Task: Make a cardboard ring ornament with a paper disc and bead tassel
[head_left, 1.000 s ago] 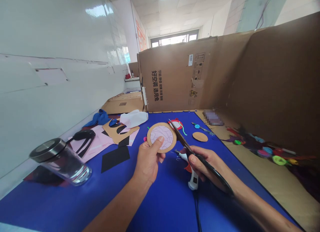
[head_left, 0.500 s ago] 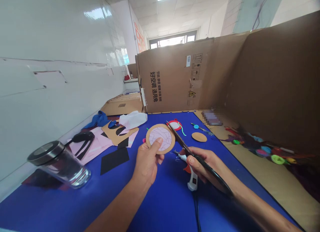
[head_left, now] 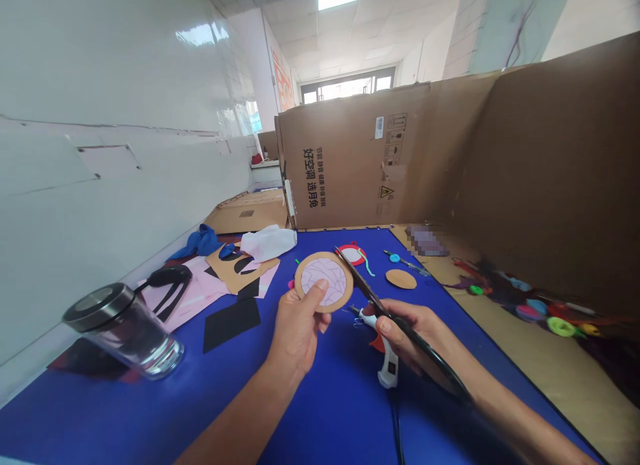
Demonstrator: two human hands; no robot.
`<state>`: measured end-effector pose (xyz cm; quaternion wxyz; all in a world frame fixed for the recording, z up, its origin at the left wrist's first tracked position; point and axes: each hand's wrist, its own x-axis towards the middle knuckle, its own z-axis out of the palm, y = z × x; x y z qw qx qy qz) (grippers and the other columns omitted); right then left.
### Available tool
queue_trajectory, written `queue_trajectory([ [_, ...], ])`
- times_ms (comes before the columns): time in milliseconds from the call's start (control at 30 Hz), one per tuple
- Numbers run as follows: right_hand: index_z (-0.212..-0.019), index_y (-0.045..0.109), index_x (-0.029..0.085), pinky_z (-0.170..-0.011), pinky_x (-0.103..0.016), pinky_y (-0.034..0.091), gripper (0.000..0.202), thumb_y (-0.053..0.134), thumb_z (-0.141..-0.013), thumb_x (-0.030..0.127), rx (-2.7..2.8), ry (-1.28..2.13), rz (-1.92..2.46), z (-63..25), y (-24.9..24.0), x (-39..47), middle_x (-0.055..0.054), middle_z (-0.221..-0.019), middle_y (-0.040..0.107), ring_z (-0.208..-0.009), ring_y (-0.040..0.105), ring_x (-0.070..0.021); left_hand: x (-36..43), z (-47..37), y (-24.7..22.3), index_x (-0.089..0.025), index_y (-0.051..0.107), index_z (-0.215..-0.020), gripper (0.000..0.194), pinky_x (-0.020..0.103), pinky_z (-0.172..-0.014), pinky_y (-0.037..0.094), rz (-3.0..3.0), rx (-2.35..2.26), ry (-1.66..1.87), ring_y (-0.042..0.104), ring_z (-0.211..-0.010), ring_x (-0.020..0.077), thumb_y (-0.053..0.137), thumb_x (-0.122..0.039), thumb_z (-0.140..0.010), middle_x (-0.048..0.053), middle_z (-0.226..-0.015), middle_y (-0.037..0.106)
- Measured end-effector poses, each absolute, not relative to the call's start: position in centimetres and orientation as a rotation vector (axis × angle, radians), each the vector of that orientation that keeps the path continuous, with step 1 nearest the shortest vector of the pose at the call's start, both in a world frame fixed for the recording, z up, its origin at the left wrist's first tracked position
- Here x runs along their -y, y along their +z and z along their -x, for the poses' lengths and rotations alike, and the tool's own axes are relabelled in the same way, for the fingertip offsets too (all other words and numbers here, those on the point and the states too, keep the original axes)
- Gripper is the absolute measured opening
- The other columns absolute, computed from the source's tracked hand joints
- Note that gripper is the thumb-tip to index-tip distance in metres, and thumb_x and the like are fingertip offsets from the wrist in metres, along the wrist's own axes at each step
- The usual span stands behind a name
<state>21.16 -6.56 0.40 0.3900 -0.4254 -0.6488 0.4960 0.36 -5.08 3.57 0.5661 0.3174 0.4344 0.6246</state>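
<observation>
Between the thumb and fingers of my left hand (head_left: 299, 321) is a round cardboard disc (head_left: 324, 281), tan at the rim with a pale lilac, line-patterned centre. My right hand (head_left: 413, 331) grips a pair of black-handled scissors (head_left: 367, 291), blades pointing up and away beside the disc's right edge. Whether the blades touch the disc I cannot tell. Below the scissors lies a white and orange glue gun (head_left: 389, 368), partly hidden by my right hand. Behind the blades sits a red-rimmed round piece (head_left: 353, 253) with a green strip. A tan cardboard oval (head_left: 401, 279) lies farther right.
At left stand a glass bottle (head_left: 125, 328) and a black sheet (head_left: 231, 325), with pink and tan scraps (head_left: 227, 268) behind. A blue-knobbed compass (head_left: 395, 258) and colourful craft bits (head_left: 545, 311) lie right. Cardboard walls (head_left: 345, 165) close off the back and right.
The whole view has shifted slightly, scene moving a little down and right. Both hands keep their holds on the disc and scissors, with almost no change between them.
</observation>
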Motion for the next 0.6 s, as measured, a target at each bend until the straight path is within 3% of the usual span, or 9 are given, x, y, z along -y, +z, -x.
queue_trajectory([
  [167, -0.11, 0.074, 0.015, -0.039, -0.022, 0.025, 0.084, 0.065, -0.086, 0.095, 1.673, 1.249, 1.11, -21.0, 1.4, 6.8, 0.009, -0.054, 0.04, -0.042, 0.031, -0.0071, 5.1, -0.3, 3.6, -0.012, 0.078, -0.086, 0.06, 0.02, -0.041, 0.032, -0.742, -1.025, 1.461, 0.05, -0.044, 0.0069, 0.105, -0.053, -0.051, 0.0, -0.061, 0.067],
  [400, -0.113, 0.075, 0.015, -0.036, -0.022, 0.019, 0.079, 0.065, -0.091, 0.09, 1.652, 1.219, 1.117, -21.1, 0.0, 6.5, 0.01, -0.05, 0.038, -0.039, 0.027, -0.0067, 5.0, -0.3, 3.6, -0.012, 0.08, -0.087, 0.058, 0.019, -0.041, 0.032, -0.729, -1.032, 1.454, 0.05, -0.044, 0.0064, 0.105, -0.052, -0.052, 0.0, -0.062, 0.068],
  [600, -0.114, 0.077, 0.015, -0.037, -0.021, 0.024, 0.077, 0.068, -0.091, 0.087, 1.659, 1.219, 1.132, -21.3, -0.2, 6.4, 0.006, -0.058, 0.05, -0.042, 0.029, -0.0064, 4.8, 0.0, 3.6, -0.012, 0.081, -0.087, 0.06, 0.019, -0.041, 0.033, -0.729, -1.047, 1.439, 0.051, -0.043, 0.0066, 0.106, -0.051, -0.049, 0.002, -0.063, 0.07],
])
